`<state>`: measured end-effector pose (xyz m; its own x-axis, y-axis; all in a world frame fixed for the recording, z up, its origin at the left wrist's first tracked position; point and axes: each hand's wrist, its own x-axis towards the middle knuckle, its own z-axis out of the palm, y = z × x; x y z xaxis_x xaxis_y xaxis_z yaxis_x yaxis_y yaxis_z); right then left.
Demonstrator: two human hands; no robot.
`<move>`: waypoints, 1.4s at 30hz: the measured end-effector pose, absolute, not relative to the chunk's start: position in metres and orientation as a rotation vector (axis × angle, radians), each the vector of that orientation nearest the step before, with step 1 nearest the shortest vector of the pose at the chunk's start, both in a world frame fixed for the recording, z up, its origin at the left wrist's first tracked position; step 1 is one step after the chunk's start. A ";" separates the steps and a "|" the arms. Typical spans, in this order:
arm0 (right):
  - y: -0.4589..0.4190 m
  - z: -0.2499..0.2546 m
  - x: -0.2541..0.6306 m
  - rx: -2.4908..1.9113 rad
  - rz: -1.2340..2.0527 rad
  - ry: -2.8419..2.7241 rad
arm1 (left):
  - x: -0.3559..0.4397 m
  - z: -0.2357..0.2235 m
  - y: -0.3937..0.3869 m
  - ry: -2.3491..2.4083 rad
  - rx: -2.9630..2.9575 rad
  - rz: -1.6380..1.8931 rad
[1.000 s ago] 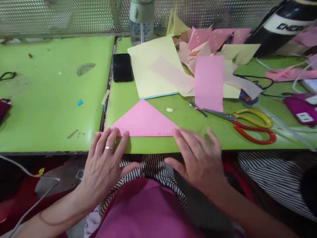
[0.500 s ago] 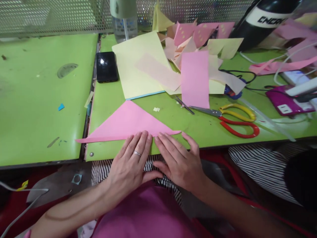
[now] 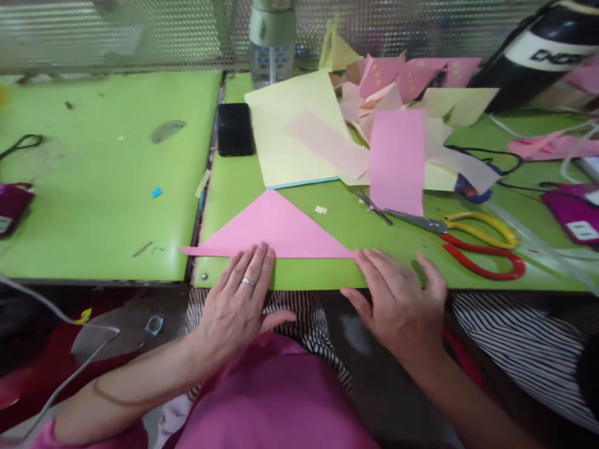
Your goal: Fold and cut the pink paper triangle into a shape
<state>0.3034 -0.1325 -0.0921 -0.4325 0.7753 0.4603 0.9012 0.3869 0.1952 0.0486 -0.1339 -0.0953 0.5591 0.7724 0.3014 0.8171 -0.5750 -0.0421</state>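
With the clock face centred on the folded pink paper (image 3: 271, 227) and 12 o'clock pointing away from me, the paper lies flat in front of me, its long near edge running from 9 to 3. My left hand (image 3: 236, 296), at 7 o'clock, is flat, fingers extended together and thumb out to the side; it bears on that edge and grips nothing. My right hand (image 3: 405, 305), at 4 o'clock, is loosely spread, fingertips at the paper's 3 o'clock corner, thumb clear; it also grips nothing. Caution: uneven pressure between the hands could rotate the sheet and skew the crease. The 9 o'clock tip spans the table seam (image 3: 196, 231); sliding the paper could snag or bend it there. A careless reach could nudge the scissors (image 3: 442, 227) at 3 o'clock. The green table (image 3: 299, 274) is glossy, marked and littered with scraps. A phone (image 3: 235, 130) lies at 11, a black bottle (image 3: 538, 50) leans at 2. A perforated screen (image 3: 154, 37) stands behind, from 10 to 2.
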 end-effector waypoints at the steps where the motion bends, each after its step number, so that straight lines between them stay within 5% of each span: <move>1: -0.131 -0.091 0.303 -1.448 -0.634 -2.352 | 0.043 -0.094 -0.133 -1.363 -2.613 -0.386; 10: -0.092 -0.071 0.252 -1.178 -0.453 -2.393 | -0.028 -0.071 -0.109 -1.791 -2.410 -0.523; 27: -0.065 -0.071 0.208 -1.161 0.225 -2.486 | -0.004 -0.071 -0.093 -1.788 -2.725 -0.744; 42: -0.063 -0.068 0.203 -1.350 0.270 -2.496 | 0.003 -0.076 -0.093 -1.890 -2.587 -0.657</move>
<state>0.2028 -0.0634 -0.0683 -0.5185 0.8393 0.1635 0.7848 0.5430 -0.2987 0.0032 -0.0925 -0.0758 0.2542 0.9363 0.2423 0.8847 -0.3264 0.3329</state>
